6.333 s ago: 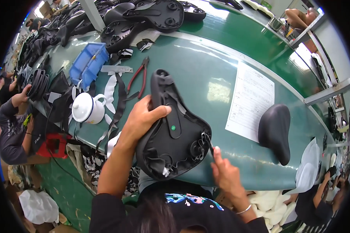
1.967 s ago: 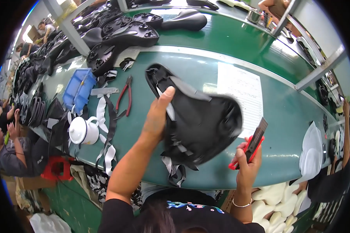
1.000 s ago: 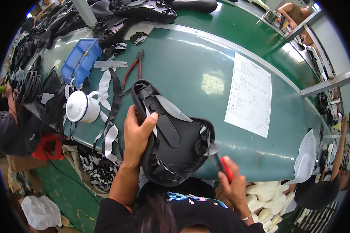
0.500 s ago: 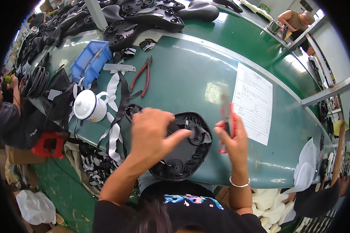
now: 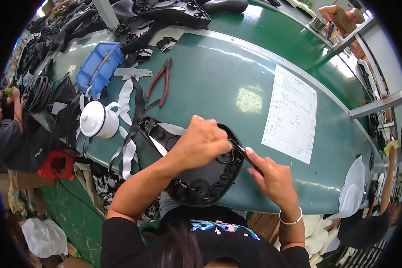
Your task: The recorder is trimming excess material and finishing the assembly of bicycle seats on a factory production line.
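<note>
Lying beneath left grip: upturned saddle, contact unclear.

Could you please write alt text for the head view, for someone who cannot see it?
A person's right hand holds a cutter at the rim of an upturned black saddle, with the left hand curled over it. On the green table, a white lidded mug, red-handled pliers and a blue bin are to its left, a printed sheet to its right.
</note>
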`<move>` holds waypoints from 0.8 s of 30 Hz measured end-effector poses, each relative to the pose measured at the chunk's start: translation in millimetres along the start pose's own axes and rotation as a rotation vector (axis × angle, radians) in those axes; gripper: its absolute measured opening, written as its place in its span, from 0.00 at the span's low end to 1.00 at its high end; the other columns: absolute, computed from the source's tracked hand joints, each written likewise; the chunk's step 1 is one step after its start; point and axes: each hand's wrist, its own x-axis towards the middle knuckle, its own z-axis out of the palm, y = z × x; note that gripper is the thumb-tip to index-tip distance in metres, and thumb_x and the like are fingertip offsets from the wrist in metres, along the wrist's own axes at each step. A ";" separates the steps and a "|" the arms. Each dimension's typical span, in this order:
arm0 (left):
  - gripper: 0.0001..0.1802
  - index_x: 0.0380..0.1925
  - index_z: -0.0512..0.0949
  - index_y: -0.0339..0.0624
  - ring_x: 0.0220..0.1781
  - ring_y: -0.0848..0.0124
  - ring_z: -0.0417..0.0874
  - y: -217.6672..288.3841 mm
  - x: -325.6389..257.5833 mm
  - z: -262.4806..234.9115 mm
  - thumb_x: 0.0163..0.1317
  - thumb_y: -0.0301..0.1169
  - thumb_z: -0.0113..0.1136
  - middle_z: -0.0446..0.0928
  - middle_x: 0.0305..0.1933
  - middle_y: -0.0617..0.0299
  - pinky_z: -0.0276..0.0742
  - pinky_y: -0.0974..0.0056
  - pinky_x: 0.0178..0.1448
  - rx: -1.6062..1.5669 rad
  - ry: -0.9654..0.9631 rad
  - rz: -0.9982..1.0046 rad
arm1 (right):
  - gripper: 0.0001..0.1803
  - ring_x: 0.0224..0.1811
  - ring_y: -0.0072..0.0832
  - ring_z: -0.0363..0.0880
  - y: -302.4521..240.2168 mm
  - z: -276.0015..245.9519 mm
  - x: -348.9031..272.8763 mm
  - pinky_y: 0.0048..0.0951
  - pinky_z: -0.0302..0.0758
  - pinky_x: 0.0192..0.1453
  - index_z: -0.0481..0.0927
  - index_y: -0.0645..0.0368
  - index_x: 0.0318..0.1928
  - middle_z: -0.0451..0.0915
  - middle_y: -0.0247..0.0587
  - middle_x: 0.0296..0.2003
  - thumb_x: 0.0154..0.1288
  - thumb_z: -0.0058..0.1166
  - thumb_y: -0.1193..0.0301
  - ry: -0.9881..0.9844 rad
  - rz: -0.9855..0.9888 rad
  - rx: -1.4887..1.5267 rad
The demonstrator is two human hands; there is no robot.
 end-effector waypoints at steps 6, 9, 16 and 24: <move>0.11 0.23 0.76 0.34 0.28 0.68 0.76 9.4 -2.4 -19.3 0.56 0.32 0.52 0.77 0.28 0.58 0.70 0.68 0.35 -1.126 0.809 0.077 | 0.34 0.17 0.41 0.73 -50.0 15.0 -53.5 0.40 0.68 0.21 0.64 0.44 0.67 0.72 0.41 0.20 0.60 0.58 0.70 -0.002 0.300 -0.012; 0.09 0.29 0.77 0.36 0.29 0.65 0.76 -6.7 -11.5 -5.7 0.56 0.33 0.55 0.79 0.32 0.58 0.71 0.66 0.37 -1.461 0.432 0.327 | 0.31 0.23 0.45 0.77 -52.3 8.1 -31.3 0.41 0.69 0.25 0.66 0.47 0.66 0.78 0.45 0.29 0.62 0.55 0.70 0.017 0.292 -0.051; 0.14 0.16 0.72 0.41 0.27 0.63 0.67 -16.7 31.4 -23.0 0.43 0.34 0.69 0.69 0.22 0.61 0.61 0.61 0.31 0.708 0.543 0.333 | 0.28 0.21 0.42 0.76 -30.6 -3.7 26.3 0.37 0.68 0.24 0.69 0.42 0.64 0.79 0.40 0.24 0.62 0.55 0.66 0.069 0.223 -0.345; 0.21 0.28 0.84 0.40 0.38 0.74 0.71 -38.2 17.7 -34.0 0.66 0.46 0.53 0.77 0.29 0.62 0.64 0.67 0.43 -0.820 0.721 -0.345 | 0.28 0.18 0.40 0.73 -26.4 -29.1 8.2 0.37 0.66 0.24 0.73 0.36 0.61 0.74 0.40 0.17 0.58 0.59 0.65 -0.033 0.114 -0.418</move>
